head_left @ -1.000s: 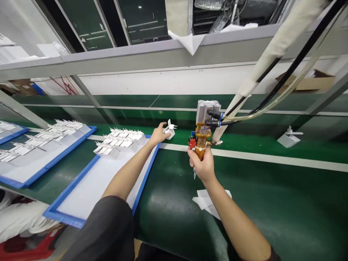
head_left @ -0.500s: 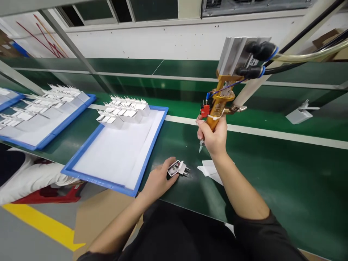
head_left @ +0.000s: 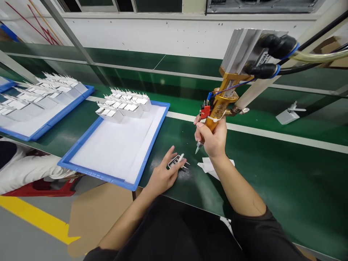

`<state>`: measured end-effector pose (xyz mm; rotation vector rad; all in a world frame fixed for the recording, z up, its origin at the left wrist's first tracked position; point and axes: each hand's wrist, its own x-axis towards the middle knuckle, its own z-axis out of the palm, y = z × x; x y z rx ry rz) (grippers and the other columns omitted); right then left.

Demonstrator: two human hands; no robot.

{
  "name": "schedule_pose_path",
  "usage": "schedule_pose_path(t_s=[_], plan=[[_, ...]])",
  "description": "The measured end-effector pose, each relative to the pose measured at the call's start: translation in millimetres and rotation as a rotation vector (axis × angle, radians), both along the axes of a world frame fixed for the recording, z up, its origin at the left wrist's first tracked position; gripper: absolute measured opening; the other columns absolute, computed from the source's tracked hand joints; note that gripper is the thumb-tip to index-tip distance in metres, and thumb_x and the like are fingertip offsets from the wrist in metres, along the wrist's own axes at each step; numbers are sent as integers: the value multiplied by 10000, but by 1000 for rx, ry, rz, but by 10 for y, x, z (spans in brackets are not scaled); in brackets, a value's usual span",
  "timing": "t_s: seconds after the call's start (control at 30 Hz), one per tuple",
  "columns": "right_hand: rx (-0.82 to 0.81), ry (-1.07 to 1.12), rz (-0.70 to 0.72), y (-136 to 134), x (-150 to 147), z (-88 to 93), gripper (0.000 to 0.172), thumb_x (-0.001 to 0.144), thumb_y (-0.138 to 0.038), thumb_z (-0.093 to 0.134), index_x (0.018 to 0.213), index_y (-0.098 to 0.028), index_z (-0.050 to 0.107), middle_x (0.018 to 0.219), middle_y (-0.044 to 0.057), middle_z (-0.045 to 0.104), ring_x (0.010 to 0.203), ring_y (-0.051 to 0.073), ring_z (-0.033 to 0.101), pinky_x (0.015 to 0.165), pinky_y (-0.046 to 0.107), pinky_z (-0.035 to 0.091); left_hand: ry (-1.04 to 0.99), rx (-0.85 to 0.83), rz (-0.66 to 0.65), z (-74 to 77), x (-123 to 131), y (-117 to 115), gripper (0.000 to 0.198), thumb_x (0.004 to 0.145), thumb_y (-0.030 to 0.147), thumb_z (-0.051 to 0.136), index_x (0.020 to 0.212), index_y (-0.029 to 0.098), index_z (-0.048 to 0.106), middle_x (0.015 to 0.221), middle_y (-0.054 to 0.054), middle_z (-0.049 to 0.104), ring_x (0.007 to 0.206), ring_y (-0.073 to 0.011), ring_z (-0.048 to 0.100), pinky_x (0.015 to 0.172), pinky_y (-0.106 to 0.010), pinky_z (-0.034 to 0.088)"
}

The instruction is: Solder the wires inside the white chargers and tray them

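Note:
A small white plug housing [head_left: 174,161] with metal pins rests on the green bench, its inside showing. My left hand [head_left: 163,174] is on it, with the fingers gripping around the housing and its white plug part. My right hand [head_left: 216,139] is wrapped round a gold dispensing gun [head_left: 217,108], which has a silver block on top and a red switch at its side. The gun's pale nozzle tip [head_left: 197,149] points down, to the right of the housing and above the bench. A crumpled white paper [head_left: 208,165] lies under my right wrist.
A blue-rimmed tray [head_left: 152,145] on the left carries rows of white plug housings [head_left: 127,105]. More filled trays [head_left: 51,117] stand farther left, beside a seated person's white-clad leg. Another white piece [head_left: 288,115] is at the right; hoses run off upper right.
My left fingers have lifted and shifted over the housing's plug part. The gun's nozzle has moved slightly left and down in the view. The camera view has shifted a little.

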<state>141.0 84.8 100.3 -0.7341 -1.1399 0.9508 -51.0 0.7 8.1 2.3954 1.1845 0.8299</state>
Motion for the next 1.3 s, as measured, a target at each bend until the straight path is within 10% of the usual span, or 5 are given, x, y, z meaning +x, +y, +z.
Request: schedule_pose_path(t_s=[0.17,0.33,0.7,1.3], plan=[[56,4,77,-107,-81,-12,263,833,-355,637,963,-235,442,822,-55,592,412,9,439,384,186,376,-67,-157,245,-37,72,21,504,878,285,624,1352,227,463,1572,-144,285,1331,-275,490,1056,-416,477],[-1,-88,13,-253,-195,1,347,770,-355,737,960,-236,471,592,-95,485,402,42,421,407,214,366,-1,-279,337,-91,163,29,334,858,420,642,1078,175,589,1065,-100,670,1010,-263,654,875,-398,532],[78,-243,-113,-369,-302,33,265,764,-271,722,906,-214,506,567,-90,461,450,51,431,530,256,449,-56,-274,190,303,149,7,347,819,343,674,1133,200,634,932,-42,692,845,-199,631,760,-307,493],[52,-269,-78,-375,-301,-27,164,782,-259,630,863,-215,494,524,-88,434,455,67,417,555,278,424,-31,-272,181,372,166,12,360,805,333,687,1143,213,649,896,-30,696,811,-194,653,725,-290,498]])
